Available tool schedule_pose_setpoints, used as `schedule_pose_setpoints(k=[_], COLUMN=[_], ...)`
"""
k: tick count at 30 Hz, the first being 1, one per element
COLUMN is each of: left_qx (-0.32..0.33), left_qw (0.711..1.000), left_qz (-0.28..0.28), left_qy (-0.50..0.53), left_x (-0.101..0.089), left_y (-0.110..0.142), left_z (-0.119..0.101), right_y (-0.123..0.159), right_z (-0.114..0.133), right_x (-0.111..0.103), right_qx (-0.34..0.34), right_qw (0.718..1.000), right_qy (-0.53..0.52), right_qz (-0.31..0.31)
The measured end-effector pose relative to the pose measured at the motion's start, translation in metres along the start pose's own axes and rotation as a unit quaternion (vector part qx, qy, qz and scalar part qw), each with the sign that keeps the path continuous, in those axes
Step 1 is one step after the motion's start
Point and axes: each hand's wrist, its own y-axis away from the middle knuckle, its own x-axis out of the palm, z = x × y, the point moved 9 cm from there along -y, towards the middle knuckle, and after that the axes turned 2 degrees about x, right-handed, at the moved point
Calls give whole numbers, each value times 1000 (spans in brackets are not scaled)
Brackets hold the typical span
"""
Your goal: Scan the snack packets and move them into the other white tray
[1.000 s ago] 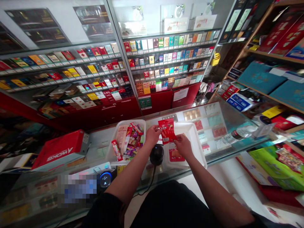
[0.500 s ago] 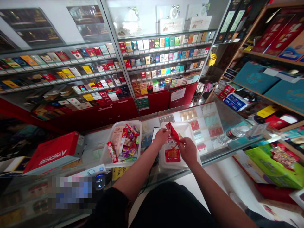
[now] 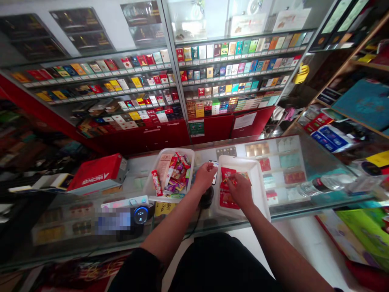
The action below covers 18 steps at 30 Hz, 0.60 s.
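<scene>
the left hand (image 3: 205, 177) is above the glass-topped surface (image 3: 284, 203), its fingers curled in and its fingertips just beside a flat phone with a bright screen (image 3: 214, 178); whether its grip holds anything cannot be told. the right hand (image 3: 242, 191) is over a white rectangular plastic tray (image 3: 263, 200), its grip narrow, thumb and fingertips close together at the red printed plastic packaging (image 3: 227, 199); whether it pinches this or only touches it is unclear. the packaging lies in the left part of the tray, and one packet cannot be told from two overlapping. a small multicoloured item (image 3: 245, 176) shows partly behind the right hand. a black rounded device with a cable (image 3: 207, 199) is just left of the tray, near the left forearm. farther left, a second pale plastic tray (image 3: 162, 199) bears a heap of brightly coloured wrapped snacks (image 3: 179, 175), beside a red and grey cardboard box (image 3: 94, 175)
</scene>
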Motion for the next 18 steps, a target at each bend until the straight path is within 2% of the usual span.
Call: schedule_pose_setpoints(k=[5, 10, 15, 18], left_qx=[4, -22, -83, -115], left_qw=[997, 987, 958, 950], left_qz=[-70, -148, -241, -253], left_qy=[-22, -54, -129, -139], left_x=[-68, -143, -218, -245], left_y=[14, 35, 60, 71], left_z=[6, 20, 37, 52], right_y=[-11, -13, -4, 7], right_z=[43, 95, 142, 160], right_x=[19, 49, 97, 136], right_qx=[-23, -48, -85, -86], right_qw=[999, 995, 985, 977], right_qy=[-29, -64, -86, -77], right_qz=[11, 51, 122, 180])
